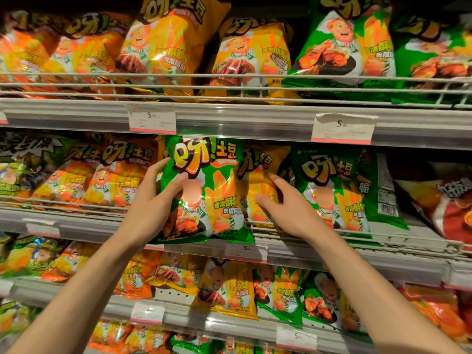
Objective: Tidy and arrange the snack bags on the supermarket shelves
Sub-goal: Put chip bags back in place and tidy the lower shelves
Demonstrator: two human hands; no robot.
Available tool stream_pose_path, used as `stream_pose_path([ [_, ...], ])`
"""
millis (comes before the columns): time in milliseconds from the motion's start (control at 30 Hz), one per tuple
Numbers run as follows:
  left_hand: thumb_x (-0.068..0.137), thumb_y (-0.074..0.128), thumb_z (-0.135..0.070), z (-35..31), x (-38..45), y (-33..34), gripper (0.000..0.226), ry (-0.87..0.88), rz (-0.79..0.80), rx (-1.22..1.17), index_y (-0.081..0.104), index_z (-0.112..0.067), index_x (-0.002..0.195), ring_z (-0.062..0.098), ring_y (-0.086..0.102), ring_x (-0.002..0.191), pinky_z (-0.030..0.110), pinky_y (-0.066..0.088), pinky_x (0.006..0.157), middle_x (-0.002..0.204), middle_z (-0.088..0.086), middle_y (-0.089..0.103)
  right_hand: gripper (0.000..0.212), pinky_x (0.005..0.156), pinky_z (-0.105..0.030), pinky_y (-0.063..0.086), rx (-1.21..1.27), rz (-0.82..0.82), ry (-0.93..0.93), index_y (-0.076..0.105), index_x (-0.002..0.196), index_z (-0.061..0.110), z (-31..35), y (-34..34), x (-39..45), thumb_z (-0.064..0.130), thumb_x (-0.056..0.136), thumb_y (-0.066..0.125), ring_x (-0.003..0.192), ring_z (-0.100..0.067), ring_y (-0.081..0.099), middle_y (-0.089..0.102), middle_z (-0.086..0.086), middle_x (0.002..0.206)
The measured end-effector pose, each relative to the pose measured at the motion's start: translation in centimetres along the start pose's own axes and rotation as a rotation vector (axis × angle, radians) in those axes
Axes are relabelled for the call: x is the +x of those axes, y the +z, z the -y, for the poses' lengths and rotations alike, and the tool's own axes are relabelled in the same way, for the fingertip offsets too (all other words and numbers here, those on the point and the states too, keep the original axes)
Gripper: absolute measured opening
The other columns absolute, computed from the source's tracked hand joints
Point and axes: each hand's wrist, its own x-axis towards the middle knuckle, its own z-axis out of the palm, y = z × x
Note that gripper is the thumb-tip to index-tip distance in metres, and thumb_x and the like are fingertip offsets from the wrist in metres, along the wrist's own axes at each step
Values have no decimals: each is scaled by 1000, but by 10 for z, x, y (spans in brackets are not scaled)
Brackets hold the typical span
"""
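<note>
My left hand (153,200) grips a green snack bag (209,190) by its left edge, thumb on the front, and holds it upright in front of the middle shelf. Behind it a yellow snack bag (260,190) stands on that shelf. My right hand (286,208) reaches in beside the green bag with fingers spread and straight, fingertips touching the yellow bag. Another green bag (337,192) stands on the shelf just right of my right hand.
Orange bags (102,180) fill the middle shelf to the left, a red bag (444,205) lies at the right. The upper shelf (229,116) carries orange, yellow and green bags behind a wire rail. Lower shelves hold mixed bags. Price tags (342,129) hang from shelf edges.
</note>
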Motion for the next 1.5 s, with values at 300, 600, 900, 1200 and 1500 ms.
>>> stream_pose_path([
  [300, 88, 60, -73, -5, -13, 36, 71, -1, 56, 1, 42, -42, 149, -5, 56, 126, 27, 48, 105, 136, -32, 56, 45, 90, -18, 50, 340, -159, 15, 62, 134, 26, 12, -21, -27, 53, 98, 58, 106, 8, 60, 66, 15, 124],
  [600, 87, 53, -70, -25, -18, 118, 66, -68, 224, -100, 41, -45, 147, -30, 54, 104, 15, 43, 92, 112, -47, 61, 130, 115, -43, 42, 516, -101, 210, 23, 161, 29, -15, -56, -50, 89, 56, 69, 141, -17, 50, 43, 0, 161],
  [900, 106, 52, -39, -44, -8, 185, 43, 220, 213, 308, 51, -23, 147, 7, 59, 103, 30, 48, 94, 127, 0, 60, 122, 106, -46, 54, 502, -213, 261, 51, 150, 18, -78, -143, -68, 78, 50, 84, 116, -20, 70, 67, -3, 137],
  [1200, 99, 46, -64, -39, 7, 228, 58, 490, 245, 753, 63, -18, 131, 37, 44, 139, 49, 41, 108, 151, 15, 50, 48, 97, -37, 55, 498, -308, 317, 79, 110, 21, -132, -189, -66, 60, 83, 74, 100, -16, 77, 81, 5, 104],
  [1500, 97, 54, -62, -34, 5, 226, 56, 535, 233, 672, 61, -23, 137, 32, 42, 142, 49, 43, 107, 153, 7, 49, 46, 81, -31, 60, 429, -419, 285, 69, 125, 21, -155, -202, -49, 52, 91, 71, 96, -14, 77, 81, 6, 101],
])
